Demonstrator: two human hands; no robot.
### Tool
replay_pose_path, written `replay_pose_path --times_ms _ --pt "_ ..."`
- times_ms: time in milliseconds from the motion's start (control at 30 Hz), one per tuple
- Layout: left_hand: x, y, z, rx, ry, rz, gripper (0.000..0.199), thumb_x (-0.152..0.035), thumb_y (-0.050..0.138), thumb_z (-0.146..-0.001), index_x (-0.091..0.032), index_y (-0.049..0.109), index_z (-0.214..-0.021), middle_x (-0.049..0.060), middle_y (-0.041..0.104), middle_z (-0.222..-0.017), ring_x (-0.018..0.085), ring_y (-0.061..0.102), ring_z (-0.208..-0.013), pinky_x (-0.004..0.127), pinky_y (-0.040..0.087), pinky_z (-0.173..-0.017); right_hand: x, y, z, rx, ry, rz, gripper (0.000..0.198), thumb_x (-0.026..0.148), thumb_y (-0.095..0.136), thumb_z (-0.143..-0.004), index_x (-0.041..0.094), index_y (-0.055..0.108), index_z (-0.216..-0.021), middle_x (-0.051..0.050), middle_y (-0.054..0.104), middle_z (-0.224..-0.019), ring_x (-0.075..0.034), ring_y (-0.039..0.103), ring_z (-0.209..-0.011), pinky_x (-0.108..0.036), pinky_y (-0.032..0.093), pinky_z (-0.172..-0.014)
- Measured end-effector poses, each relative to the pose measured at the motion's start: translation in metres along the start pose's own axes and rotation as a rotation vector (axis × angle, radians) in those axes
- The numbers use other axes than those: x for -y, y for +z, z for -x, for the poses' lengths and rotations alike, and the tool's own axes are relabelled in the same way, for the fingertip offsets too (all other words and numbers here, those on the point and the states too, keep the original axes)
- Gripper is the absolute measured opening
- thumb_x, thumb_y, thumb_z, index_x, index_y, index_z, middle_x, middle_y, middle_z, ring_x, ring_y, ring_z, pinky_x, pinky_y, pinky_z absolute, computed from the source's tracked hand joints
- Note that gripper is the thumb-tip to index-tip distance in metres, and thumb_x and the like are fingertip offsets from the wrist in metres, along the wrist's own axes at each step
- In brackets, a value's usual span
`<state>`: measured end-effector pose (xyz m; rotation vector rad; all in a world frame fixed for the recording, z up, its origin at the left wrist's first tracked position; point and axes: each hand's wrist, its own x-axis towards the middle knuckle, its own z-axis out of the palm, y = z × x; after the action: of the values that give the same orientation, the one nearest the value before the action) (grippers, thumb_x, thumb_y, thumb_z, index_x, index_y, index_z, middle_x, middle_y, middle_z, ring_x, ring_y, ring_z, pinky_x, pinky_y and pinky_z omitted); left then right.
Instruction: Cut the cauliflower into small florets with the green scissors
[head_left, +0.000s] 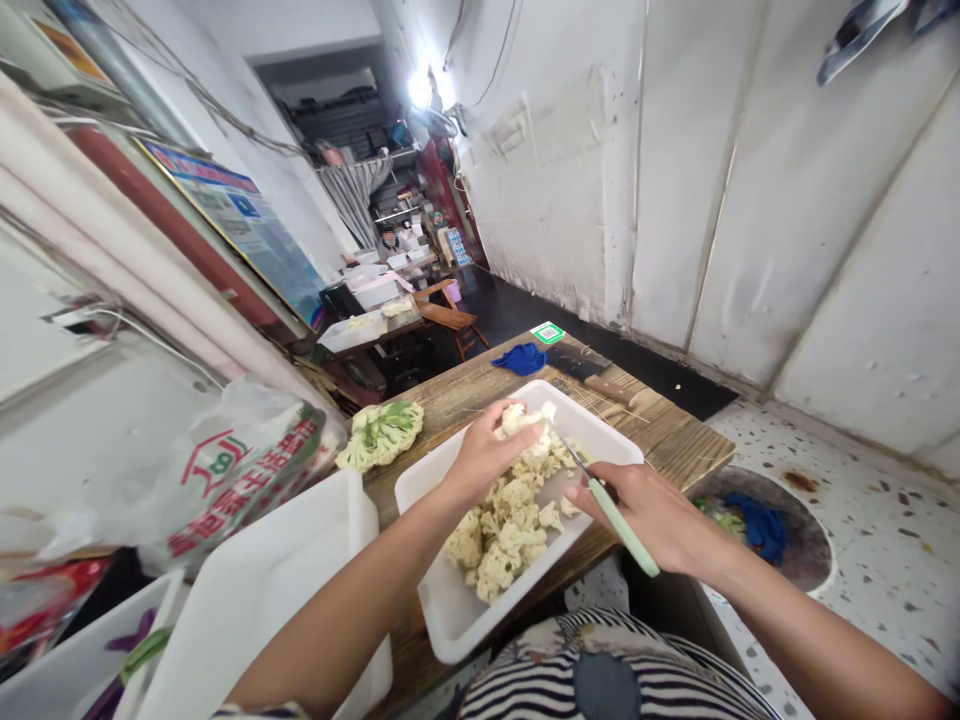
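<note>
My left hand [480, 455] grips a piece of cauliflower [536, 440] above a white plastic tray [632, 452]. Wrapped in my right hand [649, 505] is a small knife [624, 528] with a pale green handle, its blade pointing at the held piece and apparently touching it. Cut cauliflower florets [506, 535] are heaped in the tray below both hands. A larger flat piece of cauliflower [382, 432] with green stems lies beyond the tray's left side, on the wooden table [675, 430].
A cleaver [589, 372], a blue cloth [520, 358] and a QR-code card [548, 332] lie on the table's far end. To the left stand a white container [300, 550] and a printed plastic bag [232, 470]. A waste bucket [810, 550] is at the right.
</note>
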<state>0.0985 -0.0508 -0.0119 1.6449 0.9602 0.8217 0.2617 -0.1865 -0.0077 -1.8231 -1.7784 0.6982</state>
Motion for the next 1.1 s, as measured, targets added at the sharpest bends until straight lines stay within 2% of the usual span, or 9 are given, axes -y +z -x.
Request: replay_pose_path --times_ms 100,200,333,467,633,733,800,967,1100 --pt "0.000 0.007 0.003 0.019 0.021 -0.017 0.069 -0.037 0.078 -0.064 -0.021 0.048 -0.124 0.005 0.063 -0.110 0.017 0.061 -0.094 0.030 0.050 -0.084 0.002 0.001 -0.002 -0.008 0.016 -0.024 0.043 0.056 0.042 -0.093 0.021 0.054 -0.071 -0.006 0.063 -0.066 -0.021 0.060 -0.063 -0.028 0.037 -0.057" --pt "-0.004 0.012 0.006 -0.022 0.081 -0.096 0.066 -0.034 0.075 -0.067 -0.021 0.046 -0.126 0.006 0.063 -0.112 0.019 0.061 -0.097 0.033 0.050 -0.086 0.002 0.002 0.000 -0.021 0.021 -0.034 0.042 0.056 0.042 -0.093 0.020 0.057 -0.078 -0.006 0.065 -0.071 -0.023 0.062 -0.067 -0.028 0.038 -0.060" --pt "-0.013 0.014 0.011 -0.083 0.215 -0.387 0.064 -0.025 0.072 -0.066 -0.021 0.048 -0.125 0.008 0.062 -0.116 0.024 0.060 -0.105 0.041 0.047 -0.094 0.000 0.001 0.005 0.020 0.006 -0.062 0.042 0.058 0.043 -0.093 0.020 0.059 -0.085 -0.007 0.068 -0.079 -0.025 0.064 -0.076 -0.031 0.042 -0.066" --pt "-0.016 0.018 0.014 -0.071 0.323 -0.589 0.072 -0.024 0.069 -0.067 -0.016 0.040 -0.132 0.015 0.057 -0.127 0.030 0.054 -0.119 0.048 0.042 -0.102 -0.004 -0.003 0.008 0.052 0.022 -0.088 0.044 0.060 0.044 -0.092 0.020 0.059 -0.083 -0.008 0.068 -0.082 -0.026 0.063 -0.078 -0.032 0.043 -0.068" --pt "-0.009 0.036 0.004 -0.007 0.500 -0.647 0.078 -0.024 0.064 -0.070 -0.016 0.029 -0.139 0.019 0.044 -0.141 0.033 0.042 -0.132 0.052 0.036 -0.108 -0.014 -0.007 0.013 0.042 0.084 -0.275 0.044 0.063 0.052 -0.087 0.020 0.059 -0.082 -0.005 0.065 -0.076 -0.022 0.060 -0.071 -0.031 0.044 -0.065" --pt "-0.008 0.056 -0.007 0.058 0.638 -0.659 0.078 -0.024 0.062 -0.071 -0.012 0.025 -0.139 0.022 0.039 -0.143 0.035 0.036 -0.136 0.054 0.032 -0.111 -0.024 -0.010 0.019 0.060 0.144 -0.589 0.050 0.069 0.054 -0.082 0.020 0.053 -0.073 0.000 0.057 -0.063 -0.016 0.055 -0.058 -0.027 0.042 -0.055" --pt "-0.012 0.074 -0.015 0.087 0.727 -0.654 0.076 -0.023 0.061 -0.070 -0.011 0.027 -0.136 0.023 0.038 -0.141 0.035 0.035 -0.136 0.054 0.031 -0.111 -0.032 -0.013 0.026 0.019 0.157 -0.727 0.054 0.073 0.050 -0.081 0.020 0.050 -0.074 0.001 0.055 -0.066 -0.014 0.054 -0.058 -0.026 0.042 -0.054" --pt "-0.029 0.133 -0.022 0.124 0.849 -0.602 0.058 -0.011 0.059 -0.058 -0.018 0.042 -0.113 0.014 0.048 -0.122 0.032 0.043 -0.122 0.052 0.038 -0.103 -0.054 -0.020 0.050 -0.166 0.224 -0.798 0.053 0.072 0.050 -0.081 0.020 0.049 -0.073 0.002 0.054 -0.062 -0.013 0.054 -0.052 -0.025 0.043 -0.049" --pt "-0.034 0.180 -0.020 0.234 0.865 -0.616 0.050 -0.006 0.055 -0.054 -0.022 0.044 -0.100 0.009 0.048 -0.111 0.029 0.045 -0.114 0.048 0.041 -0.097 -0.081 -0.019 0.075 -0.287 0.326 -0.852 0.047 0.064 0.056 -0.081 0.020 0.049 -0.067 0.004 0.053 -0.052 -0.012 0.053 -0.042 -0.022 0.041 -0.040"
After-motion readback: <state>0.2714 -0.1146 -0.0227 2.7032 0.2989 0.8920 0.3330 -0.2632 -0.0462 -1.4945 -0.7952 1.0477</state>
